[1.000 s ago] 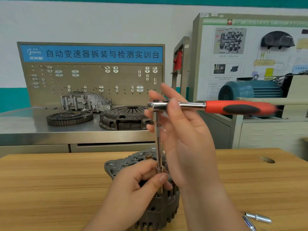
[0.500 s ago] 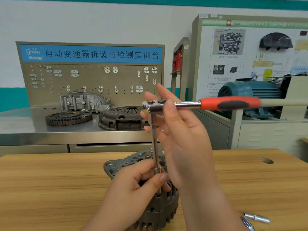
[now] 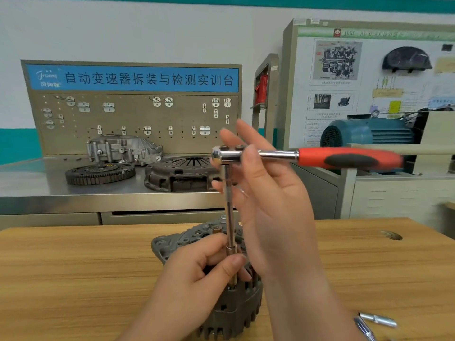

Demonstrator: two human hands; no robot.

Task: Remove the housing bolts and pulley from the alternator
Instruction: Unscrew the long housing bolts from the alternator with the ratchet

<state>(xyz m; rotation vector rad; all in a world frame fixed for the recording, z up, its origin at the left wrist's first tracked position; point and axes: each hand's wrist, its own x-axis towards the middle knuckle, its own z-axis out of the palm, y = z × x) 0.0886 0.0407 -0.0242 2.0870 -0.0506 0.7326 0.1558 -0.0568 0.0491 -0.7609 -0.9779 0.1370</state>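
The grey alternator (image 3: 221, 313) stands on the wooden table (image 3: 73, 267), partly hidden by my hands. A ratchet (image 3: 344, 157) with a red and black handle points right, level above it. Its chrome extension bar (image 3: 229, 205) runs straight down to a socket on the alternator's top. My left hand (image 3: 192, 279) grips the bar's lower end and the socket, with the thumb in front. My right hand (image 3: 275, 205) pinches the ratchet's head between thumb and straight fingers. The bolt under the socket is hidden.
Chrome tool pieces (image 3: 378, 319) lie on the table at the lower right. Behind, a steel bench (image 3: 37, 178) carries a toothed flywheel (image 3: 99, 172), a clutch cover (image 3: 182, 173) and a housing (image 3: 123, 148). A blue motor (image 3: 364, 134) sits at the right.
The ratchet head has shifted a little to the left and the handle has swung slightly. Both hands keep their hold in the same places.
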